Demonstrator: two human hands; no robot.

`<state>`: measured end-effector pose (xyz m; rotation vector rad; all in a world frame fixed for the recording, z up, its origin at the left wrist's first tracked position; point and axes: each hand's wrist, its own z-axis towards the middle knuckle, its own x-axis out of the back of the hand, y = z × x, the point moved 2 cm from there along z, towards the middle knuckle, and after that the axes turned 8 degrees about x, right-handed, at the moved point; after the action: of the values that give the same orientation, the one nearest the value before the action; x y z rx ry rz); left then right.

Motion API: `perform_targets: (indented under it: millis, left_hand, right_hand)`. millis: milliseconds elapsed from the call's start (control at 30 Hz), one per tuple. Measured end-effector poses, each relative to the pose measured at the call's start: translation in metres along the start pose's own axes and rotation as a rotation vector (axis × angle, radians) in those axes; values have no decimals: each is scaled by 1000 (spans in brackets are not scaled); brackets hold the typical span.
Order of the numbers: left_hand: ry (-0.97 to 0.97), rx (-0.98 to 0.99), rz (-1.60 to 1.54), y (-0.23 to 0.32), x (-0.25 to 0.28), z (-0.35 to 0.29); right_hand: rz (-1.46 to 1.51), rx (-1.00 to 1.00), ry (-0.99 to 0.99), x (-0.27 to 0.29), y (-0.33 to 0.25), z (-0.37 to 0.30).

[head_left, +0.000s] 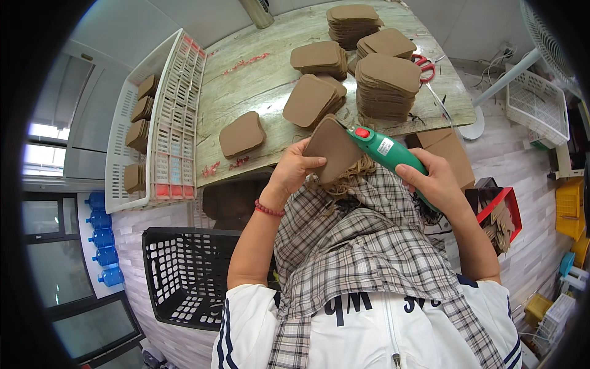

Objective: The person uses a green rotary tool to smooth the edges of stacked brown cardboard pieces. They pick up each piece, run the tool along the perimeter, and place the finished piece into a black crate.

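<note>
My left hand (292, 167) pinches a flat brown piece with rounded corners (335, 150) by its left edge, thumb on top. It is tilted up over my lap, in front of the table's near edge. In my right hand (437, 178) is a green electric trimmer (388, 152) with a red switch. Its head meets the piece's upper right edge; the exact contact is too small to make out. Loose brown trimmings (356, 171) lie on my plaid apron (369, 240) below. Beyond the piece stand a tall stack of like pieces (386, 86) and a leaning stack (310, 101).
On the table (246, 80) are more brown stacks (353, 23), a low pile (241, 136) and red-handled scissors (424, 69). A white crate (178, 123) with pieces stands left, a black crate (184, 270) below it. At right are a cardboard box (447, 154), a red box (511, 215) and a fan (547, 31).
</note>
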<state>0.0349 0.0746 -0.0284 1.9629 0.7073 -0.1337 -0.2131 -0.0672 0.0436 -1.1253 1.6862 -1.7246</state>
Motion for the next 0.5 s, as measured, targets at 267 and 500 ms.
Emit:
perform_targets:
  millis: [267,500]
  left_hand:
    - [25,-118,250,13,4,-12]
    - [189,-311,48,26,25,-18]
  right_hand:
    - [109,-76,-99,0,1,6]
    - [149,-109,-155,3,0,5]
